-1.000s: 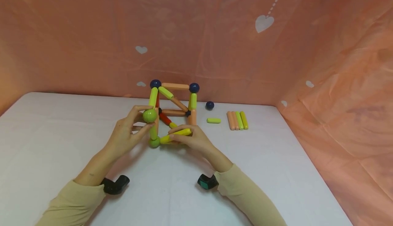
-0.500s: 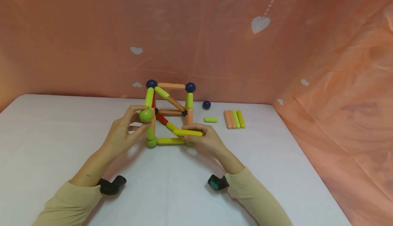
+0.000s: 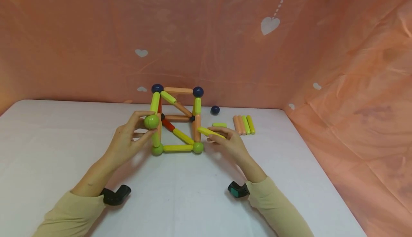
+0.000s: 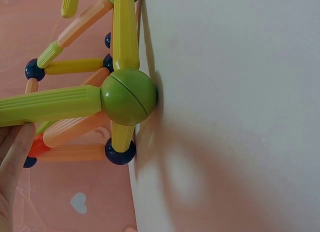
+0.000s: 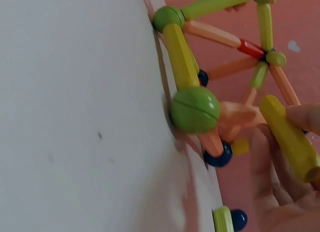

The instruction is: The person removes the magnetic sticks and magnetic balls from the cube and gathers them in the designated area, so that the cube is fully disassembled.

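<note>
A frame of magnetic rods and balls (image 3: 178, 118) stands on the table, with dark blue balls at the back and green balls at the front. My left hand (image 3: 127, 138) holds its upper front-left corner, fingers and thumb around the green ball (image 3: 151, 122) and the light-green rod (image 4: 55, 104) below it. To the right of the frame, my right hand (image 3: 232, 146) pinches a yellow rod (image 5: 290, 139) between thumb and fingers, its left end close to the frame's front-right side. Below that rod sits the front-right green ball (image 3: 198, 147), on the table.
Behind my right hand lies a short light-green rod (image 3: 219, 124), partly hidden. A loose dark blue ball (image 3: 215, 110) rests behind it. Several rods (image 3: 243, 124) lie side by side to the right. An orange cloth (image 3: 206, 40) hangs behind the white table (image 3: 180, 190).
My right hand has moved right with the yellow rod, from the frame's lower front edge to beside its right side, and the rod has swung round. The left hand keeps its hold.
</note>
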Action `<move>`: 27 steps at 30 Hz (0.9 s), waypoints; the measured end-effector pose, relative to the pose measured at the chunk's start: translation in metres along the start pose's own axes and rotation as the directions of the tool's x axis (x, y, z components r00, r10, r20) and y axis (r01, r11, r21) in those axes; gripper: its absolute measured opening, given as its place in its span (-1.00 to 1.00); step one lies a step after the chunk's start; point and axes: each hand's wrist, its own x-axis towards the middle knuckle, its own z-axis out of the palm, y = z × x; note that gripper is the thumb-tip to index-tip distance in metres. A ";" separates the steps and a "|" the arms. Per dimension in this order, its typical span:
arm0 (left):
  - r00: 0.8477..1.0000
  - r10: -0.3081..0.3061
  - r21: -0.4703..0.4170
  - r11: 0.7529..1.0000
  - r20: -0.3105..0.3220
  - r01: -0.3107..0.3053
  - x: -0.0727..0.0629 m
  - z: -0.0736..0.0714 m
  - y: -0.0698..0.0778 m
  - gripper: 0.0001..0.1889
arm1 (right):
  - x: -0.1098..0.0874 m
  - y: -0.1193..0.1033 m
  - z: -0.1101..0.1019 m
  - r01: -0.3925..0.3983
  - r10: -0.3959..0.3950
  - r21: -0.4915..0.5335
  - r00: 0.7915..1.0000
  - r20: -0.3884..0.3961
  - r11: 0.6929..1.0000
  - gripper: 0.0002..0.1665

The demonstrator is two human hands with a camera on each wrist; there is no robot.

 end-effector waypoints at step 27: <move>1.000 0.008 -0.003 1.000 -0.007 -0.008 -0.002 0.002 -0.002 -0.47 | 0.015 0.017 -0.064 -0.120 0.225 0.286 0.900 -0.373 0.951 -0.53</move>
